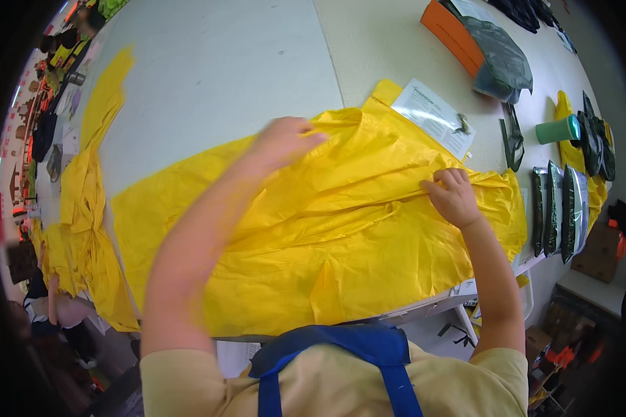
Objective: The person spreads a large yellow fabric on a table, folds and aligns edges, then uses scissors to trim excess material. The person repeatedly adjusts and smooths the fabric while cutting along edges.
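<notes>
A large yellow garment [368, 243] of thin, shiny fabric lies spread and wrinkled across the table in front of me. Its kind cannot be told from the folds. Over its right part, my right hand [455, 197] is closed, pinching the fabric between thumb and fingers. My left hand [284, 143] is at the garment's far edge, left of the gathered folds. Motion blurs it, and whether its fingers grip the fabric does not show clearly. A printed sheet in a clear sleeve [431, 115] lies beyond the garment, partly against its far right edge.
Another yellow garment [83, 187] lies bunched on the left. At the back right sits an orange box [452, 35] with a dark plastic-wrapped bundle [497, 55]. A green cup [558, 130] and several packaged bundles [553, 208] are at the right. A person works far left.
</notes>
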Motion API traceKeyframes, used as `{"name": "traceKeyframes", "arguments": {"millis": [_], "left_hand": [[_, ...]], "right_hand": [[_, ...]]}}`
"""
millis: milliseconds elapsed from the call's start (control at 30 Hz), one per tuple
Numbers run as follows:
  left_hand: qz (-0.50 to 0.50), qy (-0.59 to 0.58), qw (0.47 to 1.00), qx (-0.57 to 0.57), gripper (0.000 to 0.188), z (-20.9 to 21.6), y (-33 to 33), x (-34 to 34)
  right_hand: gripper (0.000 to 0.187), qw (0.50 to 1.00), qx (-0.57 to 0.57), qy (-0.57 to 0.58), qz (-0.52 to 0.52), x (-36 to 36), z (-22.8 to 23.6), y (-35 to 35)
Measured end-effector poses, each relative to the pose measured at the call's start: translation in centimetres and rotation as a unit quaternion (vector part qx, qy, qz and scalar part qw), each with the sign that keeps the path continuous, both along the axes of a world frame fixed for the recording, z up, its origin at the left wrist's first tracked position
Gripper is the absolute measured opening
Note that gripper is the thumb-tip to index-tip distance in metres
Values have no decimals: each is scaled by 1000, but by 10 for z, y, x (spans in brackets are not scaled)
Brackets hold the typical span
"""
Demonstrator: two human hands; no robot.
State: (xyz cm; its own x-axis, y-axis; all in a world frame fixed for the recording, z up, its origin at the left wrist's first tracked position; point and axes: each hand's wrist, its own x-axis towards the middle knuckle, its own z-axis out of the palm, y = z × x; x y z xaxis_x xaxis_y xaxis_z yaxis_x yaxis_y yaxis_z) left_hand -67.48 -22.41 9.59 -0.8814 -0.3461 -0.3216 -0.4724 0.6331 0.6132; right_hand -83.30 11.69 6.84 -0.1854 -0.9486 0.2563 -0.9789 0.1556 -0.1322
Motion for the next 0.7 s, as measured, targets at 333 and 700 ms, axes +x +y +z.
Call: {"name": "traceKeyframes", "arguments": {"millis": [333,700], "left_hand": [[-4,-5,998,57,17,-79,8,-121],[6,228,961,-153,39,-9,14,23]], "right_hand": [[24,994,66,-43,78,-11,18,34],[38,979,-24,-199,-30,23,17,-150]]}}
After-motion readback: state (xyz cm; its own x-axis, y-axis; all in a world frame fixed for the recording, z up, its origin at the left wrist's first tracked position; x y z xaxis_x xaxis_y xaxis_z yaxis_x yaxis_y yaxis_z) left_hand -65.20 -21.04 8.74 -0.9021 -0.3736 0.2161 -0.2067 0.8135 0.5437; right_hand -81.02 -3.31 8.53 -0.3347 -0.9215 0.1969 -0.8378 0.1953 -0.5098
